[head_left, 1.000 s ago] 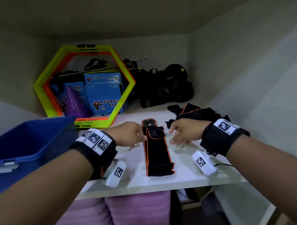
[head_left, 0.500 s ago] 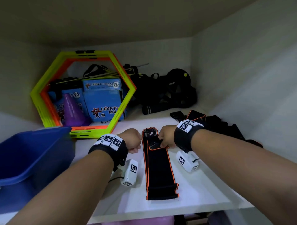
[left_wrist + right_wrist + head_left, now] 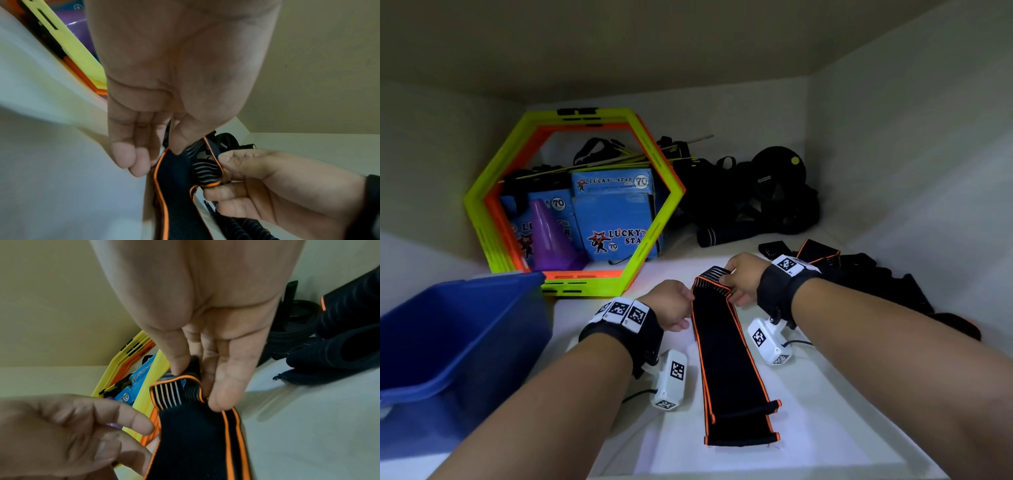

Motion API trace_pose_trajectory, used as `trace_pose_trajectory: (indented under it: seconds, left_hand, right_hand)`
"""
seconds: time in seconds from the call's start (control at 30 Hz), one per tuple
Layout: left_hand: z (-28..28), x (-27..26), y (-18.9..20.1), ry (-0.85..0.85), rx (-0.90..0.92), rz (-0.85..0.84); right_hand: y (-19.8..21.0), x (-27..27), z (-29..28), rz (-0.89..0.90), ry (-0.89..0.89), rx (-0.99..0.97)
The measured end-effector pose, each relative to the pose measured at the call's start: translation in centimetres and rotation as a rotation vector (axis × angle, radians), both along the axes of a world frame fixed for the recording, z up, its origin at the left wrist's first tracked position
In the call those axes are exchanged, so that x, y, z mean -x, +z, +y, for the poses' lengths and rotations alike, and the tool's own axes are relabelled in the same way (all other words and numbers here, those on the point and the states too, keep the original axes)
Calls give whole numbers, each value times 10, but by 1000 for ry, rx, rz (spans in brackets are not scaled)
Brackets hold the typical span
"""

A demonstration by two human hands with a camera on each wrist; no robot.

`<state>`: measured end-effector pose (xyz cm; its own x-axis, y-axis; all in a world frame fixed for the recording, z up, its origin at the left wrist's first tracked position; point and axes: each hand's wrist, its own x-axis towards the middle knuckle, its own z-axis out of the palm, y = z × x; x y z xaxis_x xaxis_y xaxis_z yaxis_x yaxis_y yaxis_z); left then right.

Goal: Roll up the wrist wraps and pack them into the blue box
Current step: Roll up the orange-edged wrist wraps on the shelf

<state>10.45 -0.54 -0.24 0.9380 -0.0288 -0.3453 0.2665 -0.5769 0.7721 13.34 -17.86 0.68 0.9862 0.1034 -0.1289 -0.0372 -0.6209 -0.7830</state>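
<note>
A long black wrist wrap (image 3: 726,359) with orange edging lies flat on the white shelf (image 3: 825,428), its length running away from me. My right hand (image 3: 732,284) pinches the grey-striped far end between thumb and fingers and curls it over; in the right wrist view the right hand (image 3: 199,387) holds that fold of the wrap (image 3: 195,434). My left hand (image 3: 681,308) pinches the wrap's left edge close to the same end, as the left hand (image 3: 156,155) shows on the wrap (image 3: 176,186). The blue box (image 3: 493,308) stands open at the left.
More black and orange wraps (image 3: 866,274) are heaped at the right, behind my right wrist. Yellow and orange hexagon frames (image 3: 654,164), blue cartons (image 3: 616,219) and a purple cone (image 3: 548,236) stand at the back left. Black straps and gear (image 3: 767,202) fill the back corner.
Both hands slid up to the wrap's far end. The right hand left the shelf and took hold of the striped end, folding it toward me; the wrap lies nearer the shelf's front.
</note>
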Motion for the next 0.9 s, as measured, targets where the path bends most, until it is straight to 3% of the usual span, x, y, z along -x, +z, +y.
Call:
trace_pose_trajectory:
  seconds: [0.07,0.17,0.27,0.47,0.73,0.9]
  left_hand:
    - [-1,-1,0,25,30,6]
    - [-3,-4,-4,55,30,-54]
    - [-7,-3,-7,25,0,-106]
    - [-17,9,0,-49,-50,-35]
    - [-17,30,5,-84,-92,-84]
    - [-11,57,14,-250,-290,-224]
  right_hand:
    - [0,0,-2,19,-70,-50]
    - [-2,-1,-7,87,-114,41]
    - [-4,4,-9,213,-88,29]
    - [-4,7,-8,254,-58,46]
    - [-3,48,-17,404,6,9]
    - [3,82,-19,260,41,102]
